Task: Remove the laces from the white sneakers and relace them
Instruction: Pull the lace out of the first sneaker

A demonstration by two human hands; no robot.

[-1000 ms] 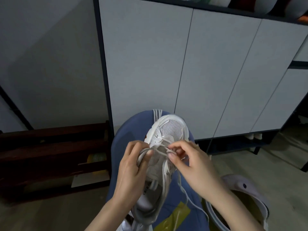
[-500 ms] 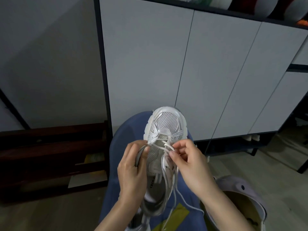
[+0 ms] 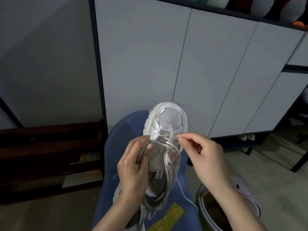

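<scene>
Before grey cabinet doors (image 3: 208, 72): left hand (image 3: 133, 170) gripping white sneaker (image 3: 165, 147) side, right hand (image 3: 203, 157) fingertips pinching lace (image 3: 168, 143) near toe eyelets.

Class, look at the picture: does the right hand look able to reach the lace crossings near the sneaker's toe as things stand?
Probably yes. The right hand already hovers beside the lace crossings, its fingers pinched at the sneaker edge; the left hand grips the opposite side, leaving them uncovered.
</scene>
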